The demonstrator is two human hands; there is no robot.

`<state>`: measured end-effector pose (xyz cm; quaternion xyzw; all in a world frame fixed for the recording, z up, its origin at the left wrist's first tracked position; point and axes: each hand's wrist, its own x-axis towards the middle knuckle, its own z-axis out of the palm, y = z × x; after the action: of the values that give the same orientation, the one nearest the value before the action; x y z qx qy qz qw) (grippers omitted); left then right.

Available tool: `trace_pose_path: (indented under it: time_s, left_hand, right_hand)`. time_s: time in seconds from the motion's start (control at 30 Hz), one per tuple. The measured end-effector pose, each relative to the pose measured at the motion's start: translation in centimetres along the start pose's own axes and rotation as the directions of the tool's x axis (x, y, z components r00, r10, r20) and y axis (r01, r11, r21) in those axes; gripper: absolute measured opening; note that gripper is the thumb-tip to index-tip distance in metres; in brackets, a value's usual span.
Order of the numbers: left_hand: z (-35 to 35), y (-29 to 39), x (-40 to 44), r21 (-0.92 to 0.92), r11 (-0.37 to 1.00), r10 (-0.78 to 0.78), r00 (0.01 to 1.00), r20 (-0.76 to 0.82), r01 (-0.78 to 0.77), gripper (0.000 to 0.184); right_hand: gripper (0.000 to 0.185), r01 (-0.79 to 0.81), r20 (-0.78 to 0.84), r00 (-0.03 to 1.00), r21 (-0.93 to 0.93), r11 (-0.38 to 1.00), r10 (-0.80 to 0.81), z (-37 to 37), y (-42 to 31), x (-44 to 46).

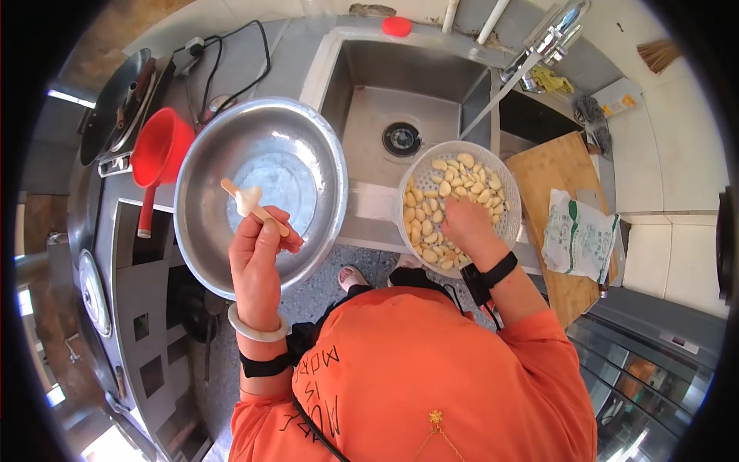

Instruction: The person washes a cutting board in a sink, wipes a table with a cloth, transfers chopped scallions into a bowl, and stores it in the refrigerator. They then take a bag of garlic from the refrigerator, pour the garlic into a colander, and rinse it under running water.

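Observation:
My left hand [260, 245] pinches a flat wooden stick [229, 187] above a large metal basin [202, 185]. A glossy white lump [249, 201] sits against the stick; I cannot tell whether it is a clove or something smeared on. The basin's bottom looks wet and shiny. To the right, my right hand [471, 229] reaches into a white perforated colander [502, 225] holding many peeled garlic cloves [426, 226]. Its fingers are curled down among the cloves, and what they grip is hidden.
Behind the colander is a steel sink [369, 115] with a tap [550, 50]. A wooden board [531, 173] carrying a crumpled plastic bag [577, 235] lies at right. At left are a red dipper [163, 146], a dark pan [104, 108] and a looped black cable [265, 54].

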<state>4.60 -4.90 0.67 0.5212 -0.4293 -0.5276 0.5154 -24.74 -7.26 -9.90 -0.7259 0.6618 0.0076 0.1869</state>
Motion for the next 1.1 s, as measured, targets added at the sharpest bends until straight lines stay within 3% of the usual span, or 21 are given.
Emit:
trace_pose_path:
  time_s: [0.1, 0.17, 0.2, 0.27, 0.3, 0.37, 0.4, 0.47, 0.5, 0.57, 0.67, 0.8, 0.83, 1.1]
  left_hand:
    - [0.1, 0.2, 0.4, 0.015, 0.999, 0.031, 1.0, 0.006, -0.031, 0.019]
    - [0.4, 0.0, 0.2, 0.016, 0.999, 0.036, 0.999, 0.006, -0.036, 0.018]
    - [0.8, -0.1, 0.1, 0.057, 0.997, 0.045, 0.998, 0.041, -0.047, 0.018]
    - [1.6, -0.2, -0.2, 0.097, 0.993, 0.056, 0.996, 0.076, -0.064, 0.017]
    - [2.3, -0.3, -0.3, 0.039, 0.999, -0.01, 0.993, 0.118, 0.006, 0.016]
    - [3.6, -0.9, 0.0, 0.006, 0.998, -0.061, 0.972, 0.225, 0.062, 0.014]
    - [4.3, -1.2, 0.1, 0.005, 0.998, -0.07, 0.972, 0.222, 0.07, 0.014]
    - [6.0, -1.7, 0.3, -0.015, 0.954, -0.266, 0.867, 0.421, 0.3, 0.014]
    - [6.9, -2.1, 0.5, -0.013, 0.956, -0.26, 0.87, 0.419, 0.292, 0.014]
    - [8.3, -3.4, 0.9, -0.085, 0.929, -0.234, 0.749, 0.62, 0.36, 0.016]
    - [10.0, -4.3, 1.2, -0.124, 0.906, -0.252, 0.752, 0.61, 0.405, 0.018]
    - [10.6, -6.1, 1.6, -0.075, 0.893, -0.312, 0.731, 0.607, 0.443, 0.021]
    - [10.9, -6.6, 1.5, -0.104, 0.921, -0.233, 0.742, 0.628, 0.377, 0.02]
    - [11.9, -6.6, 1.7, -0.14, 0.92, -0.177, 0.709, 0.683, 0.366, 0.018]
  right_hand:
    - [0.013, -0.012, -0.001, 1.0, -0.025, 1.0, 0.012, 0.0, 0.9, 0.0]
    - [0.011, 0.089, -0.126, 0.99, 0.173, 0.981, -0.068, 0.2, 2.8, -0.3]
    - [0.011, 0.089, -0.123, 0.99, 0.173, 0.981, -0.068, 0.4, 3.5, -0.5]
    - [0.009, 0.113, -0.112, 0.991, 0.473, 0.874, -0.067, 0.6, 4.4, -0.8]
    - [0.009, 0.116, -0.117, 0.991, 0.47, 0.875, -0.069, 0.4, 4.3, -0.9]
    - [0.004, -0.188, 0.186, 0.981, 0.804, 0.564, 0.061, -0.3, 4.0, -1.4]
    - [0.004, -0.195, 0.195, 0.979, 0.802, 0.565, 0.062, -0.5, 3.8, -1.7]
    - [0.004, -0.231, 0.237, 0.971, 0.907, 0.351, 0.029, -1.3, 3.4, -2.2]
    - [0.004, -0.223, 0.23, 0.973, 0.909, 0.351, 0.024, -1.9, 2.9, -2.3]
    - [0.006, -0.201, 0.204, 0.979, 0.96, 0.196, 0.006, -2.8, 1.6, -2.8]
    - [0.006, -0.175, 0.174, 0.985, 0.98, 0.092, 0.015, -3.7, -0.2, -3.2]
    - [0.007, -0.13, 0.129, 0.992, 0.99, 0.052, 0.006, -3.3, -1.0, -3.5]
    - [0.008, -0.163, 0.163, 0.987, 0.987, 0.008, -0.003, -3.2, -1.1, -3.7]
    - [0.009, -0.184, 0.189, 0.982, 0.96, -0.211, 0.007, -2.9, -1.0, -4.0]
